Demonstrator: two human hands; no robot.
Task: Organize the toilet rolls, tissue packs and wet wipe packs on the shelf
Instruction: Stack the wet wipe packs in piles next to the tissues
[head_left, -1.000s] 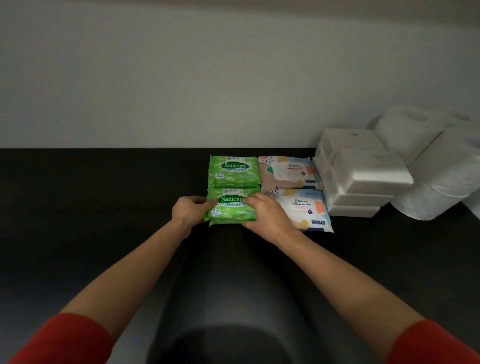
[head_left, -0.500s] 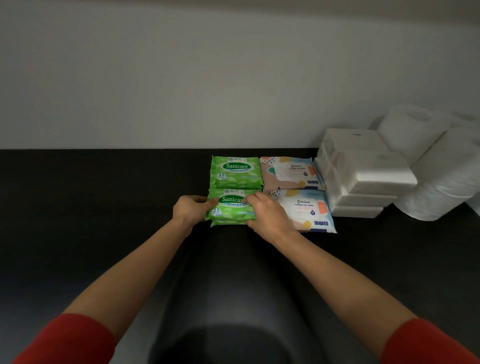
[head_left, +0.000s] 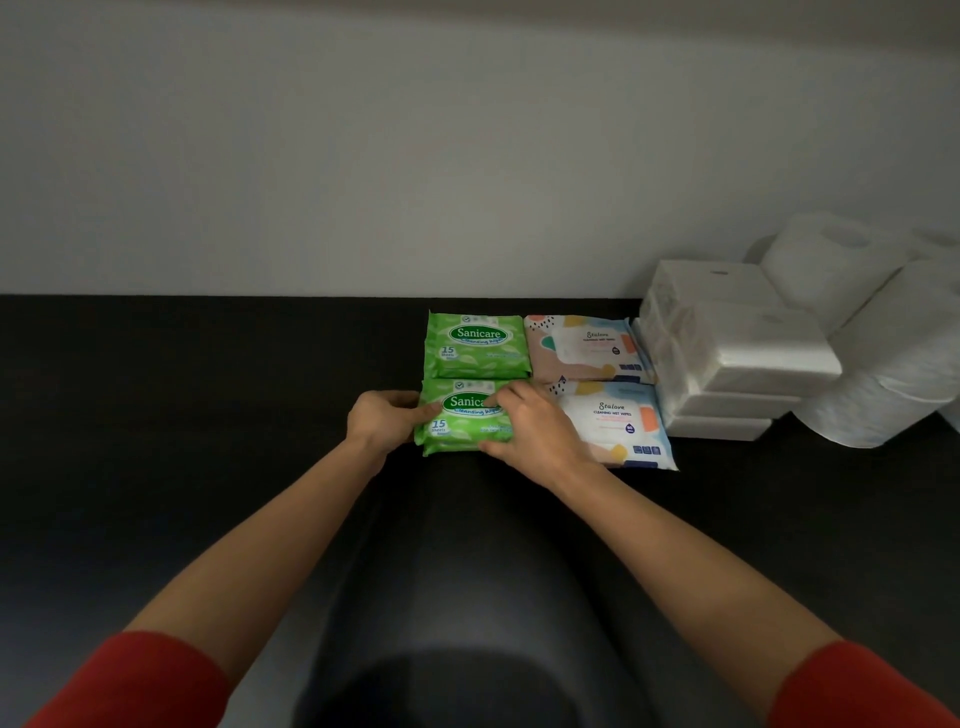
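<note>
Two green Sanicare wet wipe packs lie on the black shelf (head_left: 208, 415), one behind the other. My left hand (head_left: 387, 422) grips the left end of the near green pack (head_left: 457, 426); my right hand (head_left: 530, 434) holds its right end, fingers over the label. The far green pack (head_left: 475, 345) touches it at the back. To the right lie two pastel wet wipe packs, far (head_left: 584, 348) and near (head_left: 618, 423). Stacked white tissue packs (head_left: 737, 358) stand beside them, and white toilet rolls (head_left: 893, 364) fill the far right.
A pale wall (head_left: 467, 156) closes off the back of the shelf. The shelf's left half holds nothing that I can see. A dark rounded shape (head_left: 457, 597) lies between my forearms near the front edge.
Almost nothing: both hands stay on the near green pack, which sits in about the same place. The view has shifted slightly.
</note>
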